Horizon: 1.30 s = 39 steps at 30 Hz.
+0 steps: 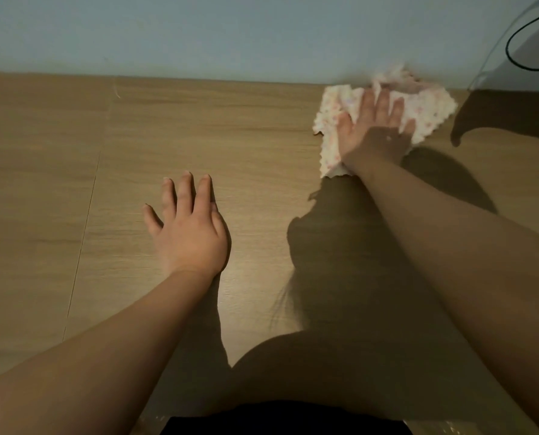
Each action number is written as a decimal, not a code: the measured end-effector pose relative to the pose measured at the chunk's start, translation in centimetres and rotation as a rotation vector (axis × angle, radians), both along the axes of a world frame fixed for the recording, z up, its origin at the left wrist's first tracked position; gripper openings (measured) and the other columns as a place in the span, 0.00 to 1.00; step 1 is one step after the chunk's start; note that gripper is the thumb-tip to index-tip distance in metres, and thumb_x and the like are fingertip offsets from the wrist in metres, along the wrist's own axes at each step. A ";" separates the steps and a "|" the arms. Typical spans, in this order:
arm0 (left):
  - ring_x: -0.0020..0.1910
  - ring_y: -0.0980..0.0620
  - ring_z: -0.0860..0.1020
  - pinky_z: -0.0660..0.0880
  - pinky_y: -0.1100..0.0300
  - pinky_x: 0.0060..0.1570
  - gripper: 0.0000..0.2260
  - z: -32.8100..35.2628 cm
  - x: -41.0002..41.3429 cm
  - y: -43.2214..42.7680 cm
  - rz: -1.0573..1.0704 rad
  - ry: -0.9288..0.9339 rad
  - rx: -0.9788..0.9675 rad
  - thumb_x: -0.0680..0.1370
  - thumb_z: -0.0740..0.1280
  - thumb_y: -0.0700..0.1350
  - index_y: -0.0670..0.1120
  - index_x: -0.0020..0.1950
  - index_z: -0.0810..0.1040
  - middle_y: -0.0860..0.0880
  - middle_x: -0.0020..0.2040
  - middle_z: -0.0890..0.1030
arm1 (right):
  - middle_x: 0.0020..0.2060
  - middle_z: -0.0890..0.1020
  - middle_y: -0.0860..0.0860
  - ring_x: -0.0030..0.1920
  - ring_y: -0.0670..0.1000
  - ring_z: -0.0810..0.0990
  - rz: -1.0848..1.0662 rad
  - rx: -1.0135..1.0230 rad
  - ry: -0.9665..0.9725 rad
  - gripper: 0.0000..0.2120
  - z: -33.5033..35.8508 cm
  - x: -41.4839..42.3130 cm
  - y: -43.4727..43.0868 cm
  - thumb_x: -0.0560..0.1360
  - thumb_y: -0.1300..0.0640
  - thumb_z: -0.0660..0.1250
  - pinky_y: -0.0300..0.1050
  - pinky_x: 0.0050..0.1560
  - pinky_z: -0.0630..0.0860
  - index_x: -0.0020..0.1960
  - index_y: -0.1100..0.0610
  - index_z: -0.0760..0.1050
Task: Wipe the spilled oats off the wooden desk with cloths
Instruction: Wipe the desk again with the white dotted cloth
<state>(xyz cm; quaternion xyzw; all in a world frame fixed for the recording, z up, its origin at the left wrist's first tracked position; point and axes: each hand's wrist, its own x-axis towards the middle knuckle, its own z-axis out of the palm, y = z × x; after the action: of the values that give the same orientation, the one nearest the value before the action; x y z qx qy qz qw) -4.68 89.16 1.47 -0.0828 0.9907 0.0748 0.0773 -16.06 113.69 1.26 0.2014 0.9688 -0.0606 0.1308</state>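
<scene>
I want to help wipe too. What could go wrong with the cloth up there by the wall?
1. The right hand presses the cloth close to the wall, so any oats could get shoved into that back edge.
2. A black cable hangs just right of the cloth; a wide swipe might catch it.
3. The cloth looks bunched, so it may miss bits.

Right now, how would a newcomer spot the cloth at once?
Follow the wooden desk to its far edge by the blue-grey wall, on the right. There the right hand presses flat on the cloth: crumpled, white with pink specks and zigzag edges, pale against the brown wood.
</scene>
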 end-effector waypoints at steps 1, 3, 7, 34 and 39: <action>0.77 0.49 0.43 0.42 0.41 0.72 0.23 0.0 0.0 0.0 0.001 -0.001 0.002 0.81 0.48 0.49 0.54 0.77 0.52 0.51 0.78 0.51 | 0.76 0.43 0.50 0.75 0.55 0.41 -0.028 0.010 -0.003 0.29 0.1 0.7 0.2 0.80 0.41 0.41 0.60 0.72 0.42 0.77 0.51 0.41; 0.77 0.48 0.43 0.42 0.41 0.72 0.23 0.1 0.0 0.1 -0.002 -0.004 0.005 0.81 0.48 0.49 0.53 0.77 0.52 0.50 0.78 0.51 | 0.76 0.41 0.50 0.75 0.56 0.40 0.058 0.027 0.003 0.29 0.2 2.9 -1.6 0.80 0.42 0.41 0.61 0.72 0.41 0.77 0.51 0.40; 0.77 0.48 0.44 0.42 0.41 0.72 0.23 0.2 0.1 0.1 -0.008 0.005 0.015 0.81 0.48 0.48 0.53 0.77 0.53 0.50 0.78 0.51 | 0.75 0.37 0.48 0.74 0.54 0.36 0.531 -0.001 -0.011 0.29 0.8 10.9 -7.6 0.80 0.41 0.40 0.61 0.70 0.35 0.75 0.50 0.35; 0.77 0.48 0.42 0.40 0.48 0.72 0.24 0.3 5.8 -1.4 -0.399 -0.053 0.038 0.83 0.48 0.50 0.48 0.78 0.48 0.49 0.78 0.47 | 0.75 0.40 0.53 0.74 0.55 0.36 0.280 -0.071 0.013 0.29 0.8 22.7 -9.5 0.80 0.43 0.42 0.55 0.71 0.34 0.76 0.54 0.40; 0.77 0.47 0.46 0.42 0.48 0.73 0.22 0.8 5.9 -3.7 -0.555 -0.065 0.107 0.82 0.49 0.47 0.48 0.77 0.53 0.48 0.78 0.51 | 0.74 0.44 0.47 0.75 0.50 0.43 0.637 -0.111 0.079 0.29 0.5 26.0 -13.8 0.78 0.42 0.43 0.49 0.70 0.36 0.76 0.52 0.50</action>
<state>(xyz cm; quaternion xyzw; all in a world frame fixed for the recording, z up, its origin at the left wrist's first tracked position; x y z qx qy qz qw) 1.25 85.50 2.23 0.1932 0.9672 0.1004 0.1307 9.97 99.92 1.80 -0.1217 0.9827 -0.0770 0.1161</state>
